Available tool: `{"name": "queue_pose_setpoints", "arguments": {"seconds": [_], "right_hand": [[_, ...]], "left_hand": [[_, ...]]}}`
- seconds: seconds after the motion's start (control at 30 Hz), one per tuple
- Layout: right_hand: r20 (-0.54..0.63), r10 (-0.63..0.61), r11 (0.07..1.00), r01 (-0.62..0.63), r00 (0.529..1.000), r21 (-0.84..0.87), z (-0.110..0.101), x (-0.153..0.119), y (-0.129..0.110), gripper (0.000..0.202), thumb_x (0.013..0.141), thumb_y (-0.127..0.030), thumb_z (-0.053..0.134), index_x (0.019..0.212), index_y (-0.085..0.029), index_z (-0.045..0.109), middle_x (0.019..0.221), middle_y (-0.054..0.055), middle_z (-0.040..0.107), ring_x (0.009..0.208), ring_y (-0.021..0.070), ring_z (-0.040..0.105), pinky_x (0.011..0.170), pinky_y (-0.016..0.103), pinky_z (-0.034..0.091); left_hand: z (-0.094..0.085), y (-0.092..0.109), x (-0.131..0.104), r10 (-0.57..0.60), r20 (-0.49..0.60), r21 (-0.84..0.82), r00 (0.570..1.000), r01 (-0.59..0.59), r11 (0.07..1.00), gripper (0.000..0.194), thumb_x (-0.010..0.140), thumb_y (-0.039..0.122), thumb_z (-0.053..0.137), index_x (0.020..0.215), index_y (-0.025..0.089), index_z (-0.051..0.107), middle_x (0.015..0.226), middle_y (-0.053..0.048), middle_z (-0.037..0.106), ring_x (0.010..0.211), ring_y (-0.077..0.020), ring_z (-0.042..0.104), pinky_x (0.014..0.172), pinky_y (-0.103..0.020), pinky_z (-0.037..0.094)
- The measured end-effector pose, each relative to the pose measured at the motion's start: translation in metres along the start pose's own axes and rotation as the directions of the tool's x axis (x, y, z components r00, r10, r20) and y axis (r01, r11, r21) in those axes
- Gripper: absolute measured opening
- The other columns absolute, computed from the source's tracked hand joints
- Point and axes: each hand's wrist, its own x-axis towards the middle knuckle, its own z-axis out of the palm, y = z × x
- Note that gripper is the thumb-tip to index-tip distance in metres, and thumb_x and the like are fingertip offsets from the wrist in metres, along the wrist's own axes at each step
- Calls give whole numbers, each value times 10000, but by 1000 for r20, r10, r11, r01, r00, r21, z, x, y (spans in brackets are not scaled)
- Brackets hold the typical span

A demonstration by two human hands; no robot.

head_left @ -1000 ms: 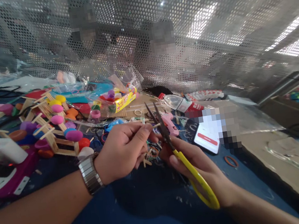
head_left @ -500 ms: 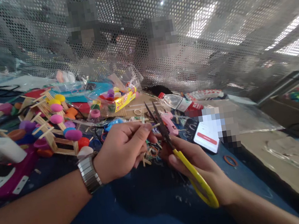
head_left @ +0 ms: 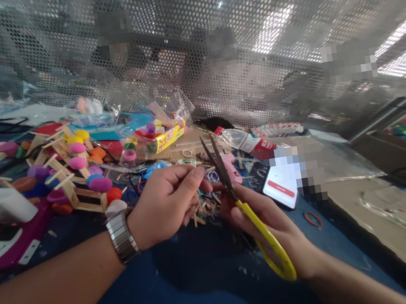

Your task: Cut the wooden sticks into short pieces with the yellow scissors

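Note:
My right hand (head_left: 271, 228) holds yellow-handled scissors (head_left: 248, 211), whose blades point up and stand slightly apart. Just left of them, my left hand (head_left: 168, 200), with a metal watch (head_left: 122, 235) on the wrist, is closed in a pinch; whatever is between its fingertips is too small to make out. Under and between the hands lies a pile of small cut bits (head_left: 207, 204) on the dark blue table (head_left: 192, 285). A pink tool (head_left: 231, 168) lies behind the blades.
Stick structures with coloured pads (head_left: 80, 175) and a purple device (head_left: 14, 241) stand at left. Behind are a yellow packet (head_left: 170, 135) and a bottle (head_left: 247, 140). A lit phone (head_left: 281, 181) and cardboard (head_left: 384, 216) lie right. People sit beyond the mesh (head_left: 168, 20).
The light stick end that showed between my left fingertips and the blades is no longer visible. The scissors have shifted slightly; my left hand has barely moved.

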Motion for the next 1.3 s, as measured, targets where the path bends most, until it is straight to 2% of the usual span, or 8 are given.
{"name": "queue_pose_setpoints", "arguments": {"seconds": [0.53, 0.8, 1.13, 1.3], "right_hand": [[21, -10, 999, 10, 1000, -32, -2, -1, 6, 555, 880, -562, 656, 1358, -282, 624, 993, 44, 678, 820, 168, 590, 771, 248, 524], [42, 8, 1000, -7, 999, -29, -2, 0, 6, 555, 897, -545, 642, 1382, -277, 602, 941, 39, 656, 762, 163, 565, 723, 255, 510], [17, 34, 999, -35, 999, 15, -1, -2, 4, 544, 889, -544, 645, 1366, -283, 611, 972, 54, 663, 758, 189, 572, 744, 301, 496], [22, 33, 999, -33, 999, -10, -1, -2, 4, 550, 890, -548, 641, 1363, -268, 610, 938, 50, 641, 741, 184, 543, 702, 283, 485]], "left_hand": [[-1, 0, 1, 61, 1, 110, 998, -61, 992, 280, 1005, 307, 484, 845, 137, 639, 444, 82, 439, 349, -41, 419, 380, -133, 354], [-2, 1, 0, 60, 10, 116, 998, -61, 991, 264, 1004, 289, 478, 865, 135, 641, 439, 82, 441, 350, -39, 418, 381, -129, 347], [-2, 2, -1, 51, 2, 118, 999, -51, 992, 300, 1005, 324, 471, 904, 122, 668, 463, 73, 441, 370, -48, 425, 396, -147, 368], [-1, 1, 0, 67, 6, 135, 998, -67, 989, 282, 1001, 316, 474, 886, 134, 656, 462, 71, 443, 368, -51, 414, 388, -150, 353]]}}
